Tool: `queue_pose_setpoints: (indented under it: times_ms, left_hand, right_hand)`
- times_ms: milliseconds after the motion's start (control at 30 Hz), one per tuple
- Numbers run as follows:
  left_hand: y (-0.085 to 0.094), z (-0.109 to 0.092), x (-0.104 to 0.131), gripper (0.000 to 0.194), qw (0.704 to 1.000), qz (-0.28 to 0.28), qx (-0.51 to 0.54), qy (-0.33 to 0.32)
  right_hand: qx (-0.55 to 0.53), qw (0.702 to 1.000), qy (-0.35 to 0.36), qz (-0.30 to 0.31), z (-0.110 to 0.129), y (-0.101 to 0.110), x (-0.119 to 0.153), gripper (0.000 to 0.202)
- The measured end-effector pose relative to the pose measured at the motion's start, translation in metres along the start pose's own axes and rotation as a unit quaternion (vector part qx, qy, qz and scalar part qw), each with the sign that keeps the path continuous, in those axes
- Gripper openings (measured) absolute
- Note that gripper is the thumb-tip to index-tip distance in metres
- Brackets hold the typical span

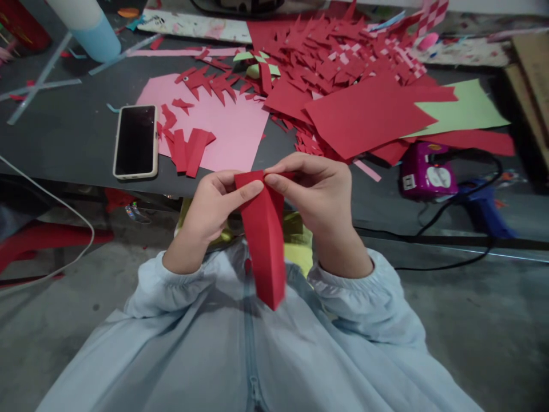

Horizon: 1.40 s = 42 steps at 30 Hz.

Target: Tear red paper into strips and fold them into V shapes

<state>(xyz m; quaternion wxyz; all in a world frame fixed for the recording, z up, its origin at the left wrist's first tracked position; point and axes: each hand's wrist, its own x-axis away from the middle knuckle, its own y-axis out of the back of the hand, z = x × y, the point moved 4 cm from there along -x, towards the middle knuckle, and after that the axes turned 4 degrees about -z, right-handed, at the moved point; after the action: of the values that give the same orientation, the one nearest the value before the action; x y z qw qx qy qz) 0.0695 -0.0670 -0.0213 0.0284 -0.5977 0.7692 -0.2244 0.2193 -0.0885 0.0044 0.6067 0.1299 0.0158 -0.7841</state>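
A folded red paper strip (268, 246) hangs down in front of the light blue jacket, its top edge pinched by both hands. My left hand (221, 200) grips the top left part between thumb and fingers. Close beside it, my right hand (315, 189) pinches the top right part, with the two thumb tips almost touching. Beyond the hands, folded red pieces (189, 151) lie on a pink sheet (240, 129). Farther back is a heap of cut red paper (317, 51), with larger red sheets (369, 114) in front of it.
A phone (136, 142) lies left near the table's front edge. On the right are a purple box (426, 171), a blue glue gun (484, 209) with black cables, and a green sheet (467, 109). A white and blue bottle (96, 34) and glue sticks (43, 74) are at the back left.
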Motion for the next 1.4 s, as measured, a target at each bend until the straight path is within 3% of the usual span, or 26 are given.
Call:
queue_pose_setpoints:
  times_ms: [133,267,600,733,967,1300,1400]
  left_hand:
    - [0.006,0.001,0.0,0.025,0.998,-0.003,-0.031,-0.051]
    - [0.007,0.003,0.0,0.027,0.997,-0.037,-0.035,-0.054]
    - [0.003,0.009,-0.001,0.025,0.996,-0.064,0.043,-0.055]
    - [0.003,0.008,0.0,0.029,0.999,-0.029,0.01,-0.021]
    - [0.01,0.008,-0.002,0.028,0.998,-0.037,-0.032,-0.049]
    - [0.01,0.01,-0.005,0.025,0.991,-0.089,-0.026,-0.101]
    - [0.011,0.011,-0.006,0.027,0.994,-0.065,-0.022,-0.08]
  right_hand:
    - [-0.04,0.997,-0.062,0.036,-0.011,-0.001,0.002,0.026]
    - [-0.061,0.993,-0.092,0.034,-0.017,-0.003,0.003,0.034]
    - [-0.099,0.989,-0.105,-0.037,-0.024,-0.009,0.008,0.034]
    - [-0.071,0.991,-0.094,-0.054,-0.023,-0.007,0.008,0.034]
    - [-0.082,0.991,-0.106,0.024,-0.03,-0.007,0.007,0.037]
    - [-0.104,0.988,-0.1,-0.052,-0.032,-0.012,0.01,0.03]
    - [-0.092,0.99,-0.095,-0.049,-0.032,-0.011,0.01,0.031]
